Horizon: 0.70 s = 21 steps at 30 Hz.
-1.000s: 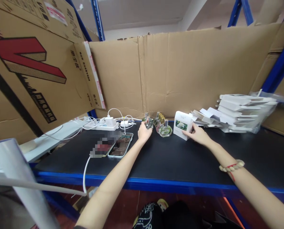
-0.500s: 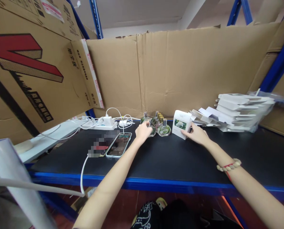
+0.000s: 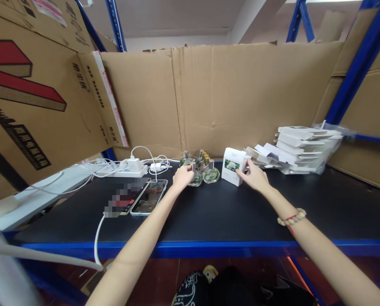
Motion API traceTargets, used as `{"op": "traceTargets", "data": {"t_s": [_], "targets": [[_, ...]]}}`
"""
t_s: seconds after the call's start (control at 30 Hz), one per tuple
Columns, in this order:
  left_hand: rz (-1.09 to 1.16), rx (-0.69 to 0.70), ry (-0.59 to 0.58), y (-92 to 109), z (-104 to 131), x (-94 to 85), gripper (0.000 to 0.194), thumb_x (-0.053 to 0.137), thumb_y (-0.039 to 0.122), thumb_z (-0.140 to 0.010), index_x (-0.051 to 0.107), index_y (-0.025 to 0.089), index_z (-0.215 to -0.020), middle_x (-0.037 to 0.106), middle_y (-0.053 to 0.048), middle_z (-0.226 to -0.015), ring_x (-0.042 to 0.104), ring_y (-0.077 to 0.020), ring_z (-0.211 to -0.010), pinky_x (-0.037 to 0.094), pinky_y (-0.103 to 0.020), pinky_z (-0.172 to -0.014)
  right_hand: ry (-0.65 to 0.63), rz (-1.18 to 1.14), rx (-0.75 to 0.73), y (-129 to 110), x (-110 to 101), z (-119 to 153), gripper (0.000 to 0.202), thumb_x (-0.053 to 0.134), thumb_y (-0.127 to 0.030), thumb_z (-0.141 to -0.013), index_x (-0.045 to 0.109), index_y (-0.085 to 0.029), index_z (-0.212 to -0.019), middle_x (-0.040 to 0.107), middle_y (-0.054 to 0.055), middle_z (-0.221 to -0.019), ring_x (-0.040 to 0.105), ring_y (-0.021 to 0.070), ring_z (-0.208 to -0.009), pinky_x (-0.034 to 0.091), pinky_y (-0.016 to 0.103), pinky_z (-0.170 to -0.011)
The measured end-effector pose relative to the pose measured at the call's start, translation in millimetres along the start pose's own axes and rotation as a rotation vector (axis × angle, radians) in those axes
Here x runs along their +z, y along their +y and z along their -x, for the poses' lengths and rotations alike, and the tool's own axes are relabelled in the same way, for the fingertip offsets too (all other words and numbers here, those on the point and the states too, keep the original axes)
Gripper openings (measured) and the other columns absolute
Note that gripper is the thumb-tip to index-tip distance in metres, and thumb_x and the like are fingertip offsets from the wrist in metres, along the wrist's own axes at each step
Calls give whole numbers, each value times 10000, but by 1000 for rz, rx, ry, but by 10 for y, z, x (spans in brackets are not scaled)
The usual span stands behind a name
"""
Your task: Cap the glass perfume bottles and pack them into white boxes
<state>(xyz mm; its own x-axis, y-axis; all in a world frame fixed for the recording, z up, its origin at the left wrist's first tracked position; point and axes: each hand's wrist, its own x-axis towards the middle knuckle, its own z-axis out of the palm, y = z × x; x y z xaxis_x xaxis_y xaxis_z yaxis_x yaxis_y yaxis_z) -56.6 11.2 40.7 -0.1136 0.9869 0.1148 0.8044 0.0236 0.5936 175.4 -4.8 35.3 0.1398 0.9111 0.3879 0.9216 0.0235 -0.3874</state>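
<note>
A: What is the left grip (image 3: 182, 177) doing?
B: Pinching the near bottle (image 3: 195, 178) around its cap, by the look of it. Bottle is standing upright just right of the fingertips, base apparently resting on the table (image 3: 205, 212). Whether the fingers are bearing any weight, I'm not seeing.

A: And the right grip (image 3: 256, 177)?
B: Pinching the white box (image 3: 231, 168), thumb pressing the front, fingers curling around the side. Box is standing just left of that grip, leaning slightly.

A: What is good handling calling for?
B: My judgement: keeping the near bottle vertical, easing the fingers evenly, sparing the glass a knock. A second bottle (image 3: 211, 174) is standing close on the side facing the right grip; touching or not, I'm not able to tell. The right grip should be pressing lightly, thin card probably denting easily.

A: What is differing from one second back?
B: In that frame the left grip is covering more of the bottle and holding it farther back. Now the glass is showing more fully, sitting nearer, about level with its neighbour. Right grip is still holding the box. The view itself is shifting, everything lying farther left.
</note>
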Motion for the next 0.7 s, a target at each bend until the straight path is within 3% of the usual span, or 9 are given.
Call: {"op": "traceTargets", "data": {"t_s": [0.17,0.33,0.47,0.7], "targets": [[100,40,-49,-77,-93,11,243,414,48,-530,616,154,-613,615,-22,-710,579,-191,-781,411,-223,-633,-5,1,5,1,-3,1,413,490,-458,-716,467,-191,-1030,596,49,-755,582,226,-758,380,284,-597],[192,77,-16,-83,-97,26,438,367,55,-597,688,196,-860,634,0,-764,574,-150,-806,416,-201,-677,-18,-5,17,-10,-7,-1,389,488,-452,-723,460,-195,-1013,592,46,-752,581,226,-764,379,286,-611],[191,57,-5,-77,-87,23,413,383,81,-650,694,196,-897,629,-18,-721,581,-171,-816,423,-222,-689,-37,-29,42,-32,-19,1,341,492,-422,-734,436,-195,-982,591,40,-785,575,219,-788,369,279,-627],[118,68,20,-71,-97,33,390,384,71,-711,688,224,-902,638,-9,-936,558,-178,-951,412,-236,-771,-63,-37,72,-63,-38,15,268,477,-366,-750,422,-192,-947,600,31,-825,564,217,-830,358,275,-641]]}}
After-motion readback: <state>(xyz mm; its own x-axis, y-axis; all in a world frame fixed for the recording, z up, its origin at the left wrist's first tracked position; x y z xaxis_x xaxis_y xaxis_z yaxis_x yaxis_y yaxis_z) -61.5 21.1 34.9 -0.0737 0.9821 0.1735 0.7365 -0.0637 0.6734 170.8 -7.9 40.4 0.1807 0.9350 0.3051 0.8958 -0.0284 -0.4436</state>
